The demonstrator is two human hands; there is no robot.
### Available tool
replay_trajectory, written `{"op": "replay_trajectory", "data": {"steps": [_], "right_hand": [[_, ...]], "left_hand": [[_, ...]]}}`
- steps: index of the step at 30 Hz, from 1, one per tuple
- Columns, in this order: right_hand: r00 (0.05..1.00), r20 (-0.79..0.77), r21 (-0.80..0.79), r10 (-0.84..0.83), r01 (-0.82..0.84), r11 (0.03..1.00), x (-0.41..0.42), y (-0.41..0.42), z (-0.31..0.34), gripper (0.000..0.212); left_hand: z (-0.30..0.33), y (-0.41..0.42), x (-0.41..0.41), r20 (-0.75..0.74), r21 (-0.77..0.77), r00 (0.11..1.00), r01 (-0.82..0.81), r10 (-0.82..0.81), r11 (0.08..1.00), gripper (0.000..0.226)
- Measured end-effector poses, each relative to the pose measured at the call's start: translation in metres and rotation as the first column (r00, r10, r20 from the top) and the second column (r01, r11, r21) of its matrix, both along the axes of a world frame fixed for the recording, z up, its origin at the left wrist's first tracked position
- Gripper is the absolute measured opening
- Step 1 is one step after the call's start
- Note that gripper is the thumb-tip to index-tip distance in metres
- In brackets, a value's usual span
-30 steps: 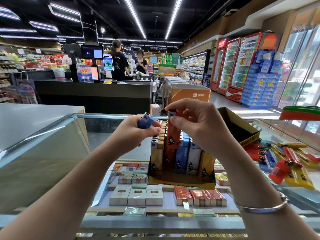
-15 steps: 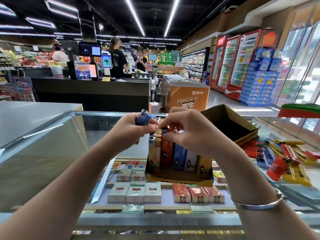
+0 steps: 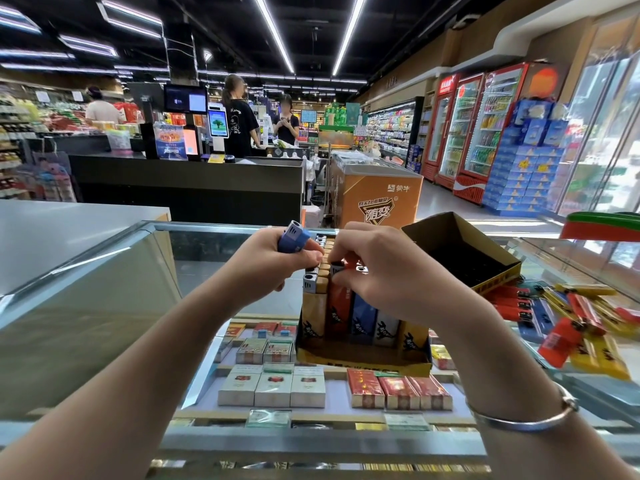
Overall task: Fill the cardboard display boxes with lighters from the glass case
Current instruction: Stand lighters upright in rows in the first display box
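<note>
My right hand pinches the metal top of a red lighter standing in the front row of the cardboard display box, beside blue, white and yellow ones, each printed with a black figure. My left hand grips a blue lighter just left of the box, which sits on the glass case. Loose lighters lie heaped at right.

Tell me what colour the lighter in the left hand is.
Blue, with a silver metal top: the lighter gripped by the left hand, seen in the head view.
</note>
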State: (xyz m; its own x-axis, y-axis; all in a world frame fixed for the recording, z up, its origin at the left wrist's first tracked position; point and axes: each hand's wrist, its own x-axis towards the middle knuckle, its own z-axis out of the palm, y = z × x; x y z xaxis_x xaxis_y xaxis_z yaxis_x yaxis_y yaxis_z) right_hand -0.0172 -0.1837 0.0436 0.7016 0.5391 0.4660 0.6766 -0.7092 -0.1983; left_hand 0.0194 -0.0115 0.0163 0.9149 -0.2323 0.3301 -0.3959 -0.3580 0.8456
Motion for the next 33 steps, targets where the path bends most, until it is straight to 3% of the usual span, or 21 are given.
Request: {"op": "replay_trajectory", "data": {"steps": [7,12,17,21,23,26,33], "right_hand": [[0.998,-0.047,0.007,-0.043,0.044,0.999,0.002,-0.002,-0.001,0.008],[0.998,-0.03,-0.108,-0.047,0.043,0.993,-0.001,0.003,-0.001,0.021],[0.999,-0.038,-0.107,-0.033,0.029,0.994,0.0,0.003,-0.002,0.022],[0.999,-0.051,0.015,0.009,-0.008,1.0,0.001,0.0,-0.002,0.009],[1.0,0.005,0.169,0.023,-0.023,0.985,0.0,-0.001,-0.001,0.004],[0.997,0.055,0.423,0.056,-0.074,0.903,-0.002,-0.002,0.002,0.014],[0.976,0.108,0.452,0.187,-0.216,0.866,-0.008,0.008,0.0,0.026]], "left_hand": [[0.0,0.0,0.0,-0.022,-0.005,1.0,0.003,-0.003,1.0,0.005],[0.0,0.0,0.001,-0.017,-0.013,1.0,0.004,-0.004,1.0,0.006],[0.001,0.0,-0.001,-0.017,-0.02,0.999,0.039,-0.039,0.999,0.003],[0.005,0.001,-0.003,-0.005,-0.032,0.998,0.069,-0.07,0.997,0.016],[0.008,0.001,-0.005,0.049,-0.052,0.996,0.079,-0.076,0.996,0.025],[0.009,-0.001,-0.01,0.169,-0.049,0.981,0.099,-0.09,0.994,0.033],[0.009,-0.007,-0.021,0.274,0.084,0.952,0.118,-0.136,0.99,0.036]]}}
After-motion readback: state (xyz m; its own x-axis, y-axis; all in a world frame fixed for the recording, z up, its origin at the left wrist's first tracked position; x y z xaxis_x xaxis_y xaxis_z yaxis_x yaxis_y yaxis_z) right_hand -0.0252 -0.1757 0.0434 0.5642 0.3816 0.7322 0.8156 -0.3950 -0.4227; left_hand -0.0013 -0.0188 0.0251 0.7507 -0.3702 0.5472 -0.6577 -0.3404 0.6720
